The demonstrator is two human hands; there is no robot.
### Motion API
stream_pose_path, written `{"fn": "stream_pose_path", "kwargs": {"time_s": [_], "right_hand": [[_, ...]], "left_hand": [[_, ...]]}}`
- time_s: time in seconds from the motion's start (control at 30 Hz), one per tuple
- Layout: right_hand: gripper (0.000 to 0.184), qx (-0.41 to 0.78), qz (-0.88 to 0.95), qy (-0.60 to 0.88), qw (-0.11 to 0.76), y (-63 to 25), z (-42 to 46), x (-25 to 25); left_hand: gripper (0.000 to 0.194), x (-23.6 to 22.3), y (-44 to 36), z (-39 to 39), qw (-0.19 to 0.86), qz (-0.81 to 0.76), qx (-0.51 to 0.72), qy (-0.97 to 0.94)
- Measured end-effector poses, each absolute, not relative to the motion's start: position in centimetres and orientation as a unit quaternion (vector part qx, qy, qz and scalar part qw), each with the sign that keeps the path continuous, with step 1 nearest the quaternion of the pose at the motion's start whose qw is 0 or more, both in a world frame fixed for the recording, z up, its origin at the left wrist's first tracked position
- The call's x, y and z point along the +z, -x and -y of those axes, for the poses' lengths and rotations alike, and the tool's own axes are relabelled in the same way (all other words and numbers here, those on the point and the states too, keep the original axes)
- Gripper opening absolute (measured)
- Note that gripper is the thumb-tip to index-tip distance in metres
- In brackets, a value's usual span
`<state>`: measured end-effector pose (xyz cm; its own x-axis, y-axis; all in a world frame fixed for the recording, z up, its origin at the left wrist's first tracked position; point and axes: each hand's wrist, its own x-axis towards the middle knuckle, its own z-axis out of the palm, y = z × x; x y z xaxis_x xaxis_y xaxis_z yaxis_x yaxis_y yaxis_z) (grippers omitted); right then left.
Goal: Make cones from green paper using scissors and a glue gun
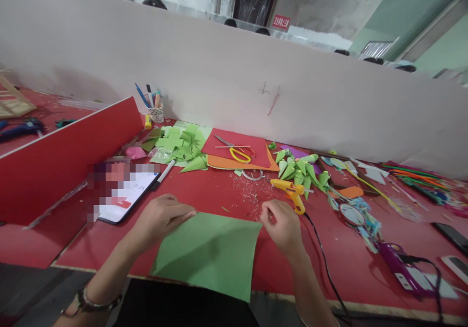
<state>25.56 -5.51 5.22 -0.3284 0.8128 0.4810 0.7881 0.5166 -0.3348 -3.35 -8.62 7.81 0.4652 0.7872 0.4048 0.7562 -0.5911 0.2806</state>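
Observation:
A green sheet of paper (210,256) hangs slightly curved over the front edge of the red table. My left hand (164,217) is closed, its fingers pressed together at the sheet's far edge. At the far right corner of the paper, my right hand (283,224) is closed in a pinch of thumb and finger. Just beyond the right hand lies a yellow glue gun (290,190) with a black cord. Left of the left hand, a tablet or large phone (133,195) with a lit screen lies on the table, with a marker (164,173) beside it.
Scissors (239,155) rest on red and orange sheets. Green paper pieces (181,144) and rolled green cones (300,168) lie near the white partition (204,73). A red board (73,156) stands at left. A purple power strip (404,271) sits at right, and a pen cup (156,112) behind.

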Motion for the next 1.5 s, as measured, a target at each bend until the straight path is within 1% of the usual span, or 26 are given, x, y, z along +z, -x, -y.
{"fn": "stream_pose_path", "kwargs": {"time_s": [0.07,0.1,0.2,0.3,0.4,0.5,0.63,0.73,0.8,0.9,1.0,1.03,1.1,1.2,1.23,1.3,1.37,1.43,1.5], "right_hand": [[0.015,0.054,0.826,0.457,0.325,-24.3,6.0,6.2],[0.017,0.085,0.843,0.428,0.313,-23.4,6.3,6.6],[0.018,0.174,0.888,0.356,0.234,-21.3,6.8,7.5],[0.026,0.211,0.896,0.345,0.183,-20.8,6.8,7.6],[0.025,0.227,0.887,0.365,0.169,-21.8,6.6,7.3],[0.024,0.246,0.858,0.403,0.202,-23.1,6.6,6.9],[0.026,0.301,0.77,0.48,0.294,-23.8,6.3,6.1],[0.028,0.33,0.681,0.535,0.376,-23.5,5.8,5.3],[0.029,0.346,0.646,0.541,0.413,-23.3,5.6,4.9],[0.029,0.371,0.622,0.538,0.432,-23.2,5.5,4.6],[0.029,0.381,0.612,0.541,0.434,-23.1,5.4,4.4],[0.029,0.38,0.613,0.542,0.431,-23.0,5.4,4.3],[0.028,0.376,0.62,0.544,0.422,-22.8,5.3,4.0],[0.02,0.349,0.619,0.551,0.437,-22.3,5.4,3.8],[0.019,0.316,0.616,0.56,0.456,-22.0,5.5,3.9],[0.025,0.224,0.608,0.578,0.496,-21.5,6.0,4.3],[0.023,0.166,0.625,0.57,0.507,-20.8,6.8,5.2],[0.021,0.201,0.681,0.518,0.476,-20.0,7.8,6.2],[0.028,0.267,0.736,0.454,0.425,-19.1,8.6,7.0]], "left_hand": [[0.03,7.7,2.5,8.7,0.054,-0.433,0.256,-0.862],[0.028,7.7,2.1,8.7,0.068,-0.428,0.258,-0.863],[0.026,7.7,1.4,8.9,0.098,-0.427,0.259,-0.861],[0.026,7.7,1.8,9.1,0.101,-0.434,0.251,-0.859],[0.031,7.6,3.2,9.4,0.112,-0.44,0.253,-0.854],[0.029,7.3,4.4,9.7,0.138,-0.497,0.287,-0.807],[0.025,6.4,4.5,10.0,0.202,-0.595,0.333,-0.702],[0.023,5.5,3.3,9.9,0.271,-0.592,0.369,-0.664],[0.031,5.1,2.3,9.9,0.346,-0.577,0.386,-0.631],[0.038,4.8,1.2,9.7,0.453,-0.556,0.409,-0.564],[0.026,4.8,0.7,9.6,0.507,-0.531,0.411,-0.541],[0.024,4.7,0.6,9.5,0.51,-0.531,0.409,-0.539],[0.028,4.7,0.5,9.4,0.497,-0.543,0.408,-0.54],[0.034,4.7,0.3,9.1,0.458,-0.563,0.418,-0.547],[0.035,4.8,0.3,9.1,0.445,-0.569,0.423,-0.547],[0.035,5.2,0.1,9.1,0.419,-0.585,0.433,-0.543],[0.035,5.9,-0.3,9.3,0.393,-0.596,0.442,-0.543],[0.033,6.7,-0.9,9.6,0.365,-0.598,0.448,-0.556],[0.031,7.4,-1.5,9.9,0.334,-0.589,0.451,-0.581]]}}
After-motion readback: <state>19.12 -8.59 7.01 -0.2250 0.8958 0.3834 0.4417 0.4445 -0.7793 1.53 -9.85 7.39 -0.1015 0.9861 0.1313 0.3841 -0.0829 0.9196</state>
